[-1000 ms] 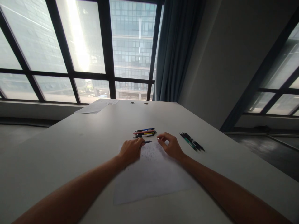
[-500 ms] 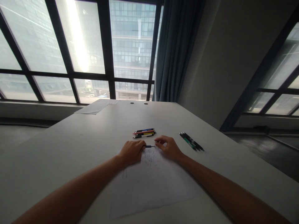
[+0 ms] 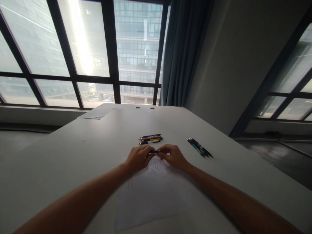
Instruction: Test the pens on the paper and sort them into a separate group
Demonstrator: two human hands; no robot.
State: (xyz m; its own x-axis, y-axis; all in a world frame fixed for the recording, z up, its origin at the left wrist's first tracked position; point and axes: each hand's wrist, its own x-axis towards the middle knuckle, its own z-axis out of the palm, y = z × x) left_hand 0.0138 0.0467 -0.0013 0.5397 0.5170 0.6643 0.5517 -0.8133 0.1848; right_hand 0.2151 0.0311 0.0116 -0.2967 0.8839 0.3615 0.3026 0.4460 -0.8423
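A dark pen (image 3: 154,151) lies level between my hands, above the top part of a white sheet of paper (image 3: 148,201) with scribbled pen strokes. My left hand (image 3: 138,157) is closed round the pen's left part. At the pen's right end, the fingertips of my right hand (image 3: 172,155) are pinched together on its tip, which they mostly hide. Just beyond my hands is a bunch of several pens (image 3: 150,139) with black, white, yellow, red and blue parts. To the right of my right hand, a few dark and green pens (image 3: 200,148) lie side by side at a slant.
The white table (image 3: 97,139) stretches away to large windows (image 3: 136,42). Loose papers (image 3: 97,112) lie at its far left edge, and two round dark cable holes (image 3: 137,107) are near the far end. A blue curtain (image 3: 177,58) hangs beyond.
My right hand has moved left to meet the pen in my left hand. The thin point that stuck out of the pen is now covered at my right fingertips.
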